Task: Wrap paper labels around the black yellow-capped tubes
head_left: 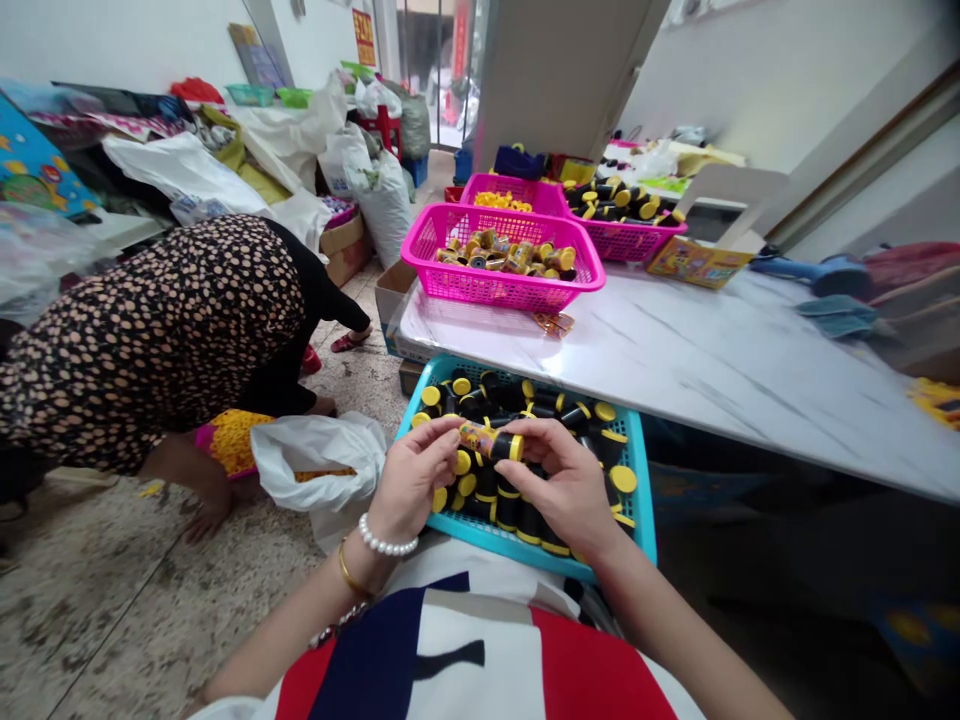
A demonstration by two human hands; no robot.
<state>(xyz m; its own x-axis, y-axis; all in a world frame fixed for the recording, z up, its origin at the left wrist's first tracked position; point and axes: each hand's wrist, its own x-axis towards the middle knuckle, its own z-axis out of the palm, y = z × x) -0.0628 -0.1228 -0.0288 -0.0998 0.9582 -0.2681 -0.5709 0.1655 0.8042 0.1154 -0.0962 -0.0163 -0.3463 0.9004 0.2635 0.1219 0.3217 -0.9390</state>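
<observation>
I see the left hand [412, 475] pinching a patterned tube [480, 439]; the right hand [568, 482] clamps its yellow-capped end; a turquoise basket [646, 500] sits below.

One held tube [484, 440], three-ish tabletop baskets [501, 290]

Standing here, I'd take this for a small, crowded workshop: a glossy white marble-patterned worktop [675, 350] carries bright pink latticed plastic baskets [495, 291] of small loose parts [517, 258], a turquoise plastic basket [644, 490] is heaped with black yellow-capped tubes [529, 522], stuffed white sacks [385, 208] stand about, and a co-worker in a spotted garment [172, 320] bends low over the speckled stone floor [112, 610].
</observation>
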